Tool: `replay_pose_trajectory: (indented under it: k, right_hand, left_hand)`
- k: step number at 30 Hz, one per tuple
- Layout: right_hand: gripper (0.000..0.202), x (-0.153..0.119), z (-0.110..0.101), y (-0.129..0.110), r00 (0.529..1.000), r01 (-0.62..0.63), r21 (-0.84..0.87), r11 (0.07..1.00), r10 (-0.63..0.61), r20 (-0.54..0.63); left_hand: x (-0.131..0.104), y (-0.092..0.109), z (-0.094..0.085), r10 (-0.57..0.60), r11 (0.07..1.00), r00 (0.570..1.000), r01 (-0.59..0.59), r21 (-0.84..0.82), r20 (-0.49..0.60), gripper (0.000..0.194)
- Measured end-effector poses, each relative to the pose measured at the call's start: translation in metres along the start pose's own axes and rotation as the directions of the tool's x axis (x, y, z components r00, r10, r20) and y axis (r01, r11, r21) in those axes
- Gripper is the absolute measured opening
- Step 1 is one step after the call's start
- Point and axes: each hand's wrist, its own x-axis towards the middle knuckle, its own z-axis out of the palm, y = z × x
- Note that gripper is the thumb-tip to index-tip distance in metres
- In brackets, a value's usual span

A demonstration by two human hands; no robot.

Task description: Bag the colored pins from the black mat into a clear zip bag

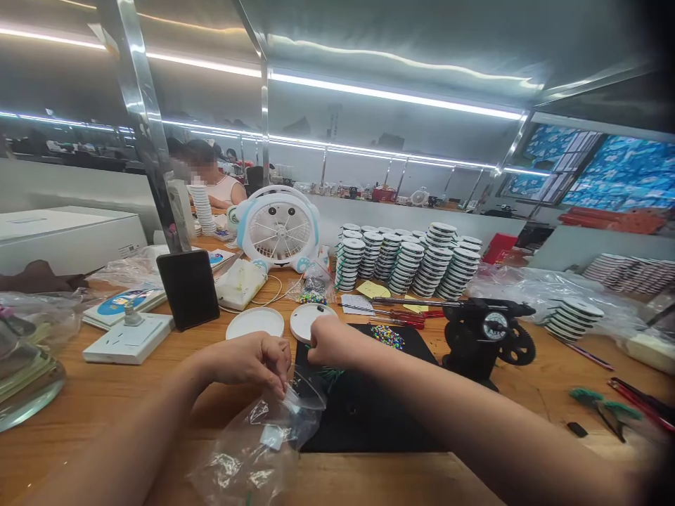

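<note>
At the near table edge, your left hand (247,360) pinches the mouth of a crumpled clear plastic bag (264,439), fingers closed on the film so the opening stays up while the rest sags onto the wooden tabletop (105,400). Your right hand (328,341) is curled shut just beside it over the black rectangular mat (363,414); it looks to grip thin green strands at the bag mouth, but what's inside the fist I can't tell. Bag contents are glare and creases, unreadable. A small heap of mixed-colour beads (387,337) sits on the mat, likely so they show against black and don't roll. Just behind your hands lie two round white plastic lids (256,322), flat. Right of the mat stands a black hand-crank winder with a dial and gear wheel (488,334), close for reach. Left: a white wall-socket plate (129,339) and a dark phone propped upright (188,288) against a metal post. Farther back, a white and blue desk fan (278,228) faces you, and stacked white round spools with dark edges (406,263) stand in columns to save space. Another person (216,184) sits beyond the fan, mostly hidden. The right frame edge is dark and blurred; the green-tipped tool (604,407) there is hard to identify.
</note>
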Motion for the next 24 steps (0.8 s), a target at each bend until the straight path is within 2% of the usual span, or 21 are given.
replay_pose_trajectory:
  k: [4,8,10,12,15,18,24]
  right_hand:
    - [0.020,-0.007,-0.002,-0.003,0.987,0.105,0.320,0.942,-0.137,0.082]
    - [0.022,-0.014,-0.001,0.000,0.975,0.131,0.394,0.910,-0.190,0.115]
    - [0.024,-0.020,-0.005,0.012,0.982,0.141,0.325,0.935,-0.175,0.076]
    - [0.025,-0.028,-0.008,0.027,0.986,0.159,0.166,0.973,-0.167,0.031]
    - [0.038,-0.040,-0.003,0.042,0.968,0.251,-0.043,0.967,-0.250,0.035]
    - [0.040,-0.043,0.007,0.042,0.949,0.314,-0.106,0.944,-0.309,0.063]
    - [0.023,-0.027,0.018,0.027,0.951,0.309,-0.178,0.934,-0.308,0.037]
  left_hand:
    - [-0.002,0.005,0.001,-0.006,1.000,1.000,0.006,0.000,-0.007,0.012]
    - [-0.004,0.008,0.000,0.019,1.000,1.000,-0.019,-0.002,0.003,0.011]
    - [-0.005,0.007,-0.001,0.002,1.000,1.000,-0.001,-0.003,0.013,0.011]
    - [-0.006,0.004,-0.001,-0.004,1.000,1.000,0.004,-0.007,0.025,0.011]
    - [-0.006,0.001,-0.001,-0.017,1.000,0.999,0.019,-0.024,0.051,0.012]
    - [-0.005,-0.001,-0.001,-0.033,0.999,0.997,0.035,-0.029,0.068,0.012]
    - [-0.004,0.000,0.000,-0.023,0.998,0.997,0.027,-0.049,0.074,0.010]
